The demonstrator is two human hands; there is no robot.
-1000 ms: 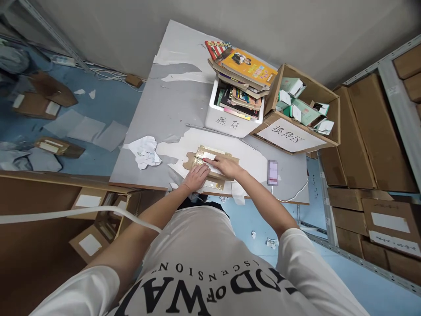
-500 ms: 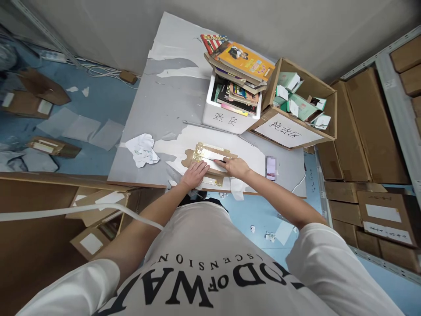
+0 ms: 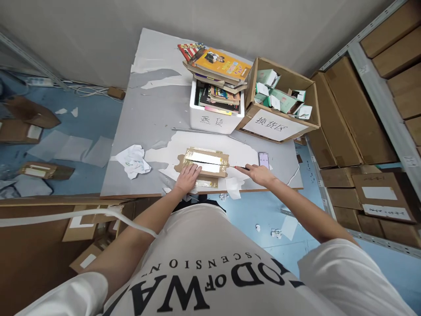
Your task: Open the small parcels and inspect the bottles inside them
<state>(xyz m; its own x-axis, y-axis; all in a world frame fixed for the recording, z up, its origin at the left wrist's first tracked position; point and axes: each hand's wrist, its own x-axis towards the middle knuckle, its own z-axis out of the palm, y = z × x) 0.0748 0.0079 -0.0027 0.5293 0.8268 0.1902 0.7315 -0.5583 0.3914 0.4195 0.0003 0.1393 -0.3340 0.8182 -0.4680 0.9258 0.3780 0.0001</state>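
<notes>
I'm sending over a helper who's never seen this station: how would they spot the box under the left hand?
On the gray table, find the white bin of books, then look toward the near edge. There a cardboard box lies, the left hand on its near-left corner. Unlike the crumpled paper and phone on either side, it's brown, gold-taped, with a dark slit between white strips.

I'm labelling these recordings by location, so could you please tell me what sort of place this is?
Probably a stockroom or parcel-handling area: cartons line metal shelving, a handwritten label marks an open cardboard box, and a taped package lies on the table.
</notes>
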